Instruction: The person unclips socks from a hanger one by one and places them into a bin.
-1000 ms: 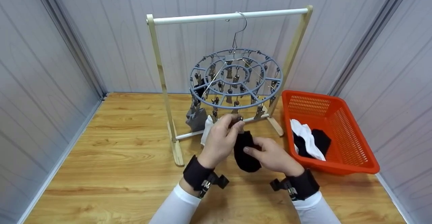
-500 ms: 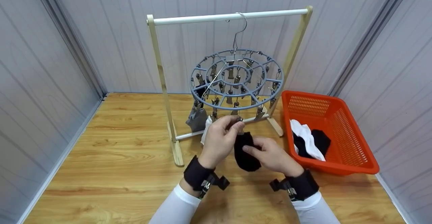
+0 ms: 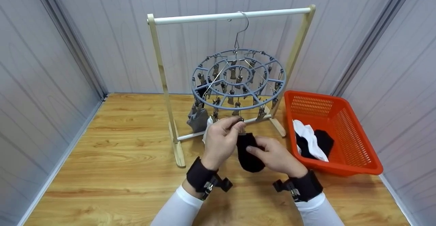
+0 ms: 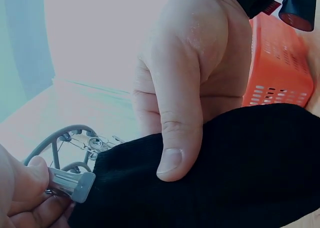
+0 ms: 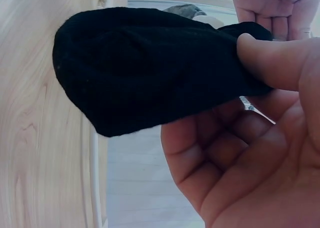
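Observation:
Below the near rim of a round blue-grey clip hanger (image 3: 238, 108), my left hand (image 3: 219, 140) pinches a metal clip (image 4: 75, 185) between thumb and fingers. The clip's end lies at the cuff of a black sock (image 3: 250, 161); whether it bites the fabric I cannot tell. My right hand (image 3: 277, 156) holds that sock, thumb (image 4: 175, 143) on its near face and fingers behind. In the right wrist view the sock (image 5: 135, 73) stretches out from the thumb, toe to the left. A grey sock (image 3: 198, 120) and a white sock (image 3: 208, 129), partly hidden by my left hand, hang at the hanger's left.
A wooden rack with a white top bar (image 3: 204, 18) carries the hanger by its hook. Several other metal clips dangle from the rings. To the right stands an orange basket (image 3: 361, 157) with white and black socks (image 3: 310, 140) inside. Panelled walls enclose the wooden table (image 3: 119, 185).
The hanger dips slightly, then rises back. Both hands stay almost in place, still holding the clip and the black sock.

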`<state>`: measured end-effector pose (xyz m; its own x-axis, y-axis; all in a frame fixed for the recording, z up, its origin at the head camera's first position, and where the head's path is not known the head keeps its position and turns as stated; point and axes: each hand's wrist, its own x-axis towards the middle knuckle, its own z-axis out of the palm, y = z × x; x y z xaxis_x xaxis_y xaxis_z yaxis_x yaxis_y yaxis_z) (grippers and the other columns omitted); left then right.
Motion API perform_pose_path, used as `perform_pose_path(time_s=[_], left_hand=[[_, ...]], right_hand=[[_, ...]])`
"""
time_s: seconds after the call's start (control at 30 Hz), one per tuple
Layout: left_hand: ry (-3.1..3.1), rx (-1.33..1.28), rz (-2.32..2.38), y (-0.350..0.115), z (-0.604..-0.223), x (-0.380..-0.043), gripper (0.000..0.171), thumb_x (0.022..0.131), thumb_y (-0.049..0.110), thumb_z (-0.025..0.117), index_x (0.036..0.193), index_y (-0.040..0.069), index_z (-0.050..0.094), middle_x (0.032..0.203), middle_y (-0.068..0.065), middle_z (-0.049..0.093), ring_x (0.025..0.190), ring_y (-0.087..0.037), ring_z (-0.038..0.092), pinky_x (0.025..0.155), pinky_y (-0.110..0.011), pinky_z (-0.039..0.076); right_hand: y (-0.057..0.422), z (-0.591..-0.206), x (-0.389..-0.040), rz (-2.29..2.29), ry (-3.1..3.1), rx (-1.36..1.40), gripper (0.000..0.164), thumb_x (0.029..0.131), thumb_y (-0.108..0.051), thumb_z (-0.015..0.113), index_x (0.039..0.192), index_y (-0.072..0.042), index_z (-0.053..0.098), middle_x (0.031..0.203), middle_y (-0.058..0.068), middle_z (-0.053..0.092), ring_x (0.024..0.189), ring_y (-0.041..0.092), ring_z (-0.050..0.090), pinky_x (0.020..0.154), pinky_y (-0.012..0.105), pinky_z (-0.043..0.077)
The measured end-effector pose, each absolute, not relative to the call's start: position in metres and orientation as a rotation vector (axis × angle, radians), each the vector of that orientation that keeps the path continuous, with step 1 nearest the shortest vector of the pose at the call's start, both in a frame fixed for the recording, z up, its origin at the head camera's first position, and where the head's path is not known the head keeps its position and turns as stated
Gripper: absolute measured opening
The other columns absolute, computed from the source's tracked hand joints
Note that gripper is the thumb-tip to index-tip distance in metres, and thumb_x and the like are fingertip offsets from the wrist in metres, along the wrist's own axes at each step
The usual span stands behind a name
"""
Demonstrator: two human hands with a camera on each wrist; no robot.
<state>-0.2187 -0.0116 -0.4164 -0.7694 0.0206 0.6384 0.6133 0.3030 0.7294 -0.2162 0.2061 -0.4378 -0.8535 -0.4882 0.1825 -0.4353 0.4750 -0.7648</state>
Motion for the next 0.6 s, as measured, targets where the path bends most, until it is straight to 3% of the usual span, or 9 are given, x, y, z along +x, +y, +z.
perform_pose_path(time_s=[0.27,0.6], left_hand=[[-2.023,-0.566,-1.544,-0.013,-0.416,-0.218,0.021,0.104,0.016,0.081,0.119,0.002,0.086,0.102,-0.007,0.083,0.09,-0.018,0.078,0.078,-0.033,0.062],[-2.011,-0.551,-1.526,-0.013,-0.418,-0.221,0.021,0.102,0.016,0.082,0.117,0.002,0.086,0.107,-0.008,0.084,0.093,-0.018,0.08,0.08,-0.034,0.065]], right_hand=[[0.214,-0.435,-0.217,-1.227,2.696,-0.814,0.023,0.11,-0.026,0.072,0.09,-0.015,0.076,0.087,-0.006,0.066,0.079,0.012,0.061,0.074,0.028,0.048],[0.237,-0.425,-0.219,-1.183,2.787,-0.686,0.019,0.11,-0.025,0.073,0.094,-0.016,0.078,0.088,-0.004,0.069,0.08,0.015,0.062,0.074,0.03,0.05]])
